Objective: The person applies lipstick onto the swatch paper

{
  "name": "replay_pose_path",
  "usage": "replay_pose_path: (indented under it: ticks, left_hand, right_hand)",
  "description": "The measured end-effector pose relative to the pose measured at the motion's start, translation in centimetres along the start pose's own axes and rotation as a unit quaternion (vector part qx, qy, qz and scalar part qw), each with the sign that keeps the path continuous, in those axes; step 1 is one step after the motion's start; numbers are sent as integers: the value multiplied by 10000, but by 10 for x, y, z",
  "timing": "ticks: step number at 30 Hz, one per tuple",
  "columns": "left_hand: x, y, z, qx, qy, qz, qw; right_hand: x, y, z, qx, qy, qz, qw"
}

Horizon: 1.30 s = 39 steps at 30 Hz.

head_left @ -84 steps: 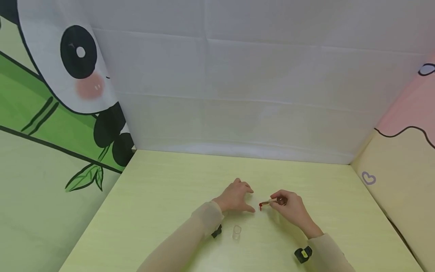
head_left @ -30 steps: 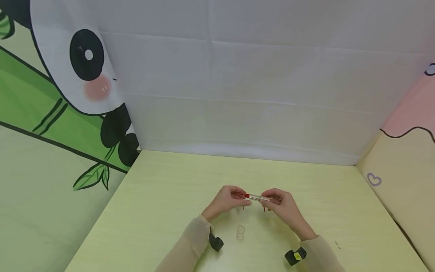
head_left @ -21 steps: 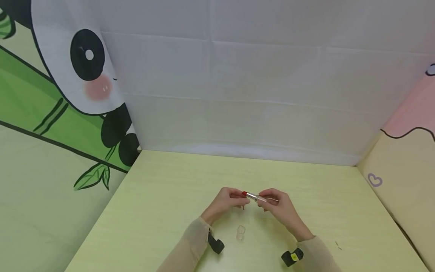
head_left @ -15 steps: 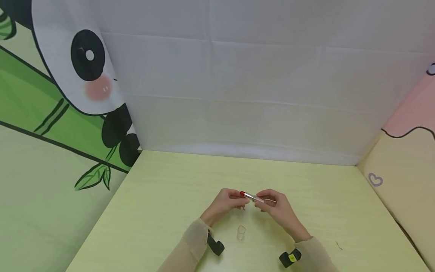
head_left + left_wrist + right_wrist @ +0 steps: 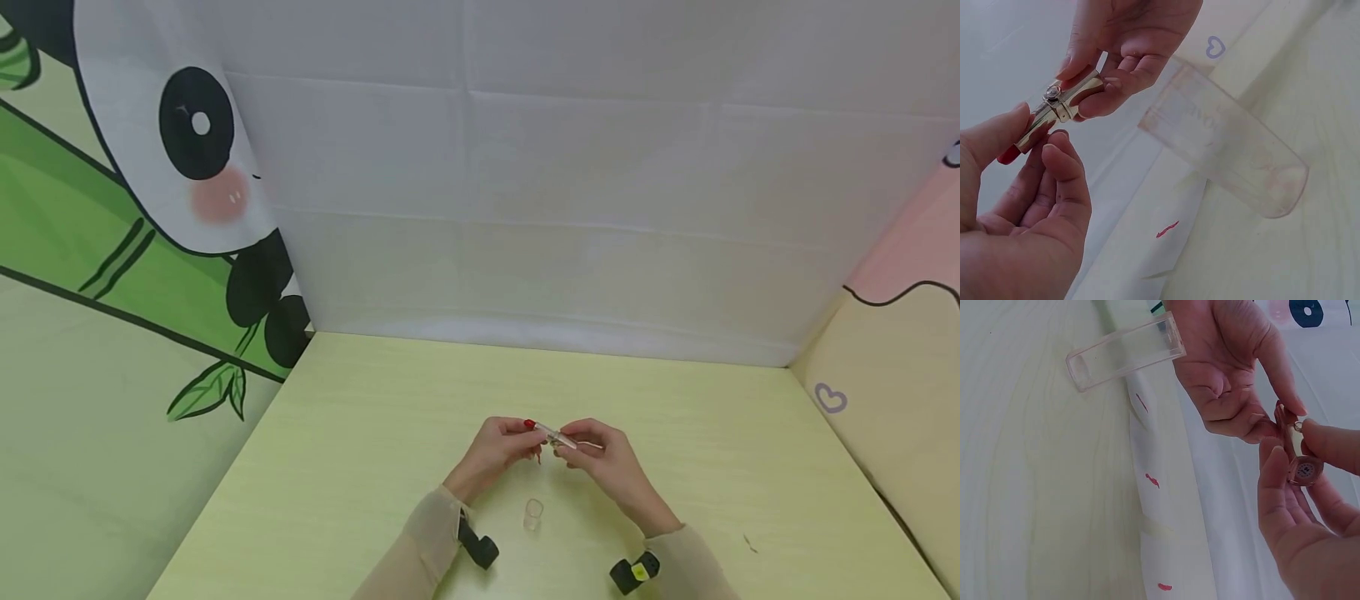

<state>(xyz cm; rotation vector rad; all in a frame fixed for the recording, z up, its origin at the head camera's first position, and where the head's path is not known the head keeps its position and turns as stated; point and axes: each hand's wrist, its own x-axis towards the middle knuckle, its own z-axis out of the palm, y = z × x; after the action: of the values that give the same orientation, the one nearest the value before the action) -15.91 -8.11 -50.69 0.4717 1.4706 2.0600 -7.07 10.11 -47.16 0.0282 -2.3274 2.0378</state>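
Note:
A lipstick (image 5: 555,436) with a shiny gold body is held between both hands above the table. My left hand (image 5: 491,452) pinches it near the red tip (image 5: 529,424), thumb on one side and fingertips on the other. From the other end, my right hand (image 5: 611,468) grips the base; in the right wrist view its round bottom (image 5: 1305,470) faces the camera. A small round ornament (image 5: 1052,94) shows on the metal middle in the left wrist view. Apart from both hands, a clear cap (image 5: 533,515) is on the table nearer the person.
Small red marks (image 5: 1152,480) show on a whitish strip in the wrist views. The pale yellow table (image 5: 420,375) ends at a white backdrop (image 5: 570,208). Printed side panels (image 5: 885,400) rise left and right. A thin dark mark (image 5: 750,543) is on the table at right.
Earlier only my right hand held the lipstick, with my left hand spread and apart. The left hand has since taken the red end. Both hands have drawn closer together, the red tip shifting left.

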Motion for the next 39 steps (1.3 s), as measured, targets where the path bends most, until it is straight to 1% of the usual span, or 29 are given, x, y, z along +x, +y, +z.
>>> replay_pose_path:
  ticks: [7,13,17,20,24,28,34,39]
  left_hand:
    - [-1,0,0,-171,37,17,9998]
    - [-2,0,-1,-182,36,-13,9998]
    - [-2,-1,-1,-210,89,-16,9997]
    - [-2,-2,-1,-203,190,-15,9996]
    - [-2,0,1,-119,294,28,9995]
    - [-3,2,3,-27,328,135,9994]
    - [-4,5,6,-94,379,189,9991]
    - [-4,4,5,-92,389,222,9990]
  right_hand:
    - [0,0,1,69,-176,139,9997]
    - [1,2,1,279,-328,318,9986]
    - [1,2,1,271,-374,322,9984]
    - [1,2,2,174,-378,254,9988]
    - [2,3,2,-38,-289,155,9995]
    - [2,4,3,-296,-67,36,9995]
    - [2,4,6,-567,183,-116,9982]
    - [4,5,7,-640,215,-44,9977]
